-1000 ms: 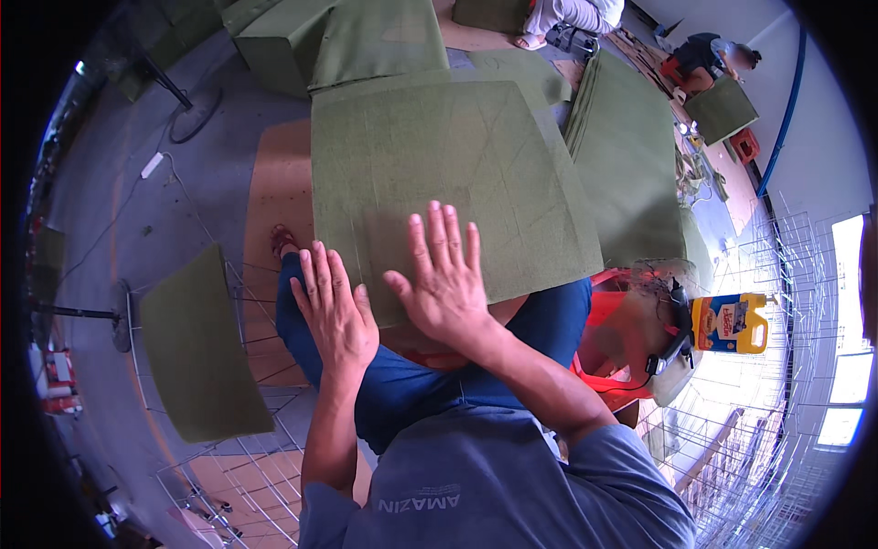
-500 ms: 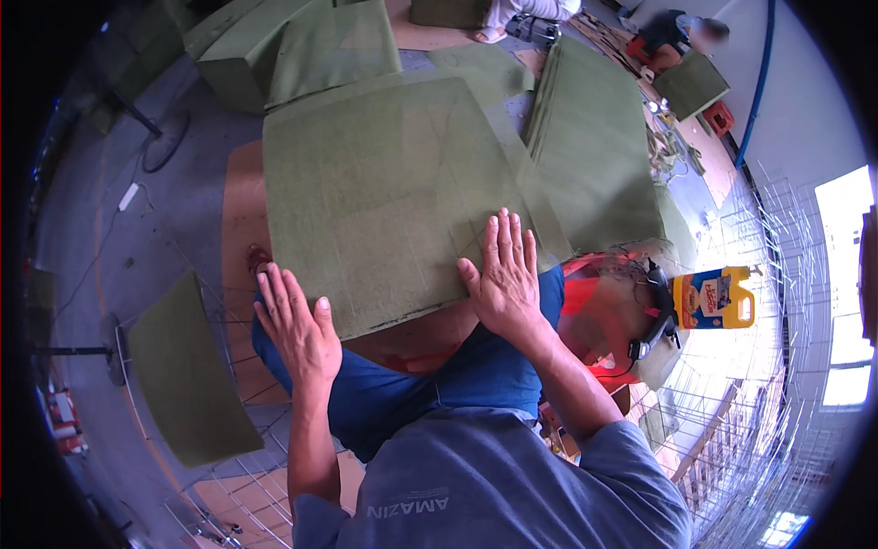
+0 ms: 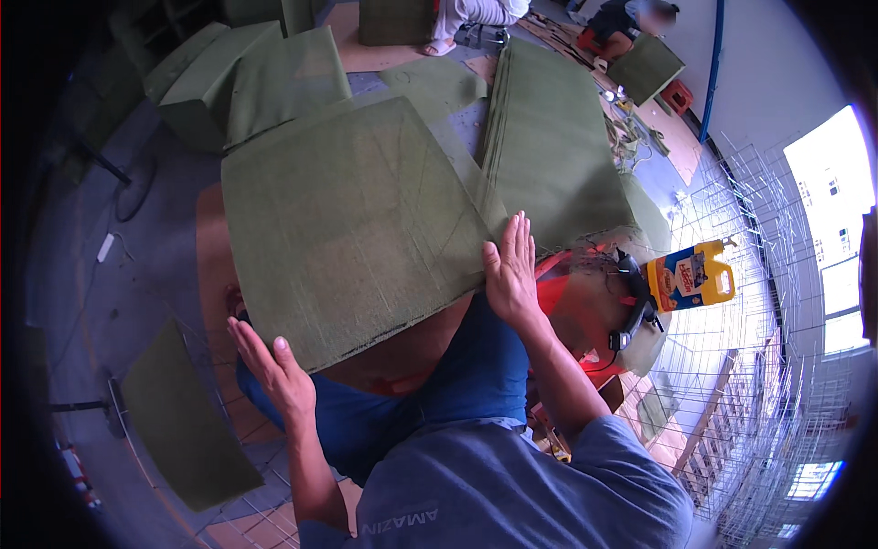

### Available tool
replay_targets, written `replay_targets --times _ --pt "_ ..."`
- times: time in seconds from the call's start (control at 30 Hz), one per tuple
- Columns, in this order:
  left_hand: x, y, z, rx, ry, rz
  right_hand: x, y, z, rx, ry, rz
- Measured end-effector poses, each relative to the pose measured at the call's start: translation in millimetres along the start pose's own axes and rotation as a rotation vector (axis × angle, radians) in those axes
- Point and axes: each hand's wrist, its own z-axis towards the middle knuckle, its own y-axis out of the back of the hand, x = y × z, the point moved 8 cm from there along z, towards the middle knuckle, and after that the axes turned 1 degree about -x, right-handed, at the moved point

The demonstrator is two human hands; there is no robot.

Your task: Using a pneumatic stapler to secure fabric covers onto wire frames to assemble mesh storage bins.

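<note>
Across my lap and in front of my knees lies a large green block or panel (image 3: 352, 220) with a flat, cloth-like top, faint creases and a rough dark near edge. My left hand (image 3: 279, 375) is beside its near left corner, thumb raised and fingers stretched out. At the near right corner is my right hand (image 3: 512, 279), its fingers straight and close together along the side, thumb at the edge. Both hands are flat and hold nothing. Whether the left palm touches the side I cannot tell.
A stack of green sheets (image 3: 553, 137) lies right of the block. Nearby are a black curved device (image 3: 631, 302), a yellow jug (image 3: 692, 276) and wire mesh (image 3: 759, 366). More green blocks (image 3: 215, 82) stand far left; a green sheet (image 3: 183, 421) lies near left. Two people sit at the back.
Both hands have moved outward, from the block's near corners to its left and right sides. The block looks slightly turned, and the whole view has shifted.
</note>
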Motion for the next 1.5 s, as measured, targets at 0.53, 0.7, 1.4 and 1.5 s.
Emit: replay_targets --times 0.53,0.7,1.4,1.5 --pt "132 -14 98 0.162 0.597 -1.156 -106 -43 -76 -0.259 -0.649 1.411" --pt "172 -143 264 0.367 0.521 -1.124 17 -88 -133 0.267 -0.259 1.013" --pt "61 -40 24 -0.512 0.593 -1.248 3 -99 115 0.192 -0.545 1.519" --pt "44 -52 -28 -0.516 0.585 -1.098 -27 -94 144 0.144 -0.471 1.291"
